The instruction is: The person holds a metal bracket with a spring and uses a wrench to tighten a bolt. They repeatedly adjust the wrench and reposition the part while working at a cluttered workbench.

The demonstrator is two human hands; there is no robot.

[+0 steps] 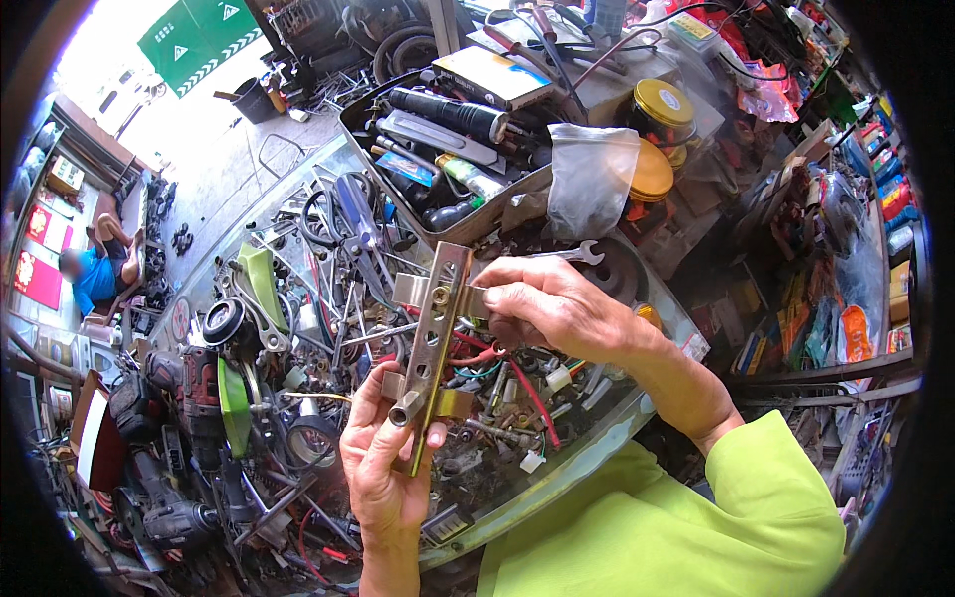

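A brass-coloured mortise lock body [435,338] with a long faceplate stands nearly upright between my hands. My left hand [383,458] grips its lower end, thumb beside the round latch bolt. My right hand [552,308] pinches its upper side near a small screw hole. The lock hangs above a tray heaped with tools and metal parts. My right arm wears a lime-green sleeve [716,517].
The glass-topped tray [587,448] holds wrenches, wires, screws and a power drill [194,388]. A metal box [448,149] with a torch and tubes sits behind. Jars with yellow lids [662,109] stand at right. A person in blue [95,279] sits far left.
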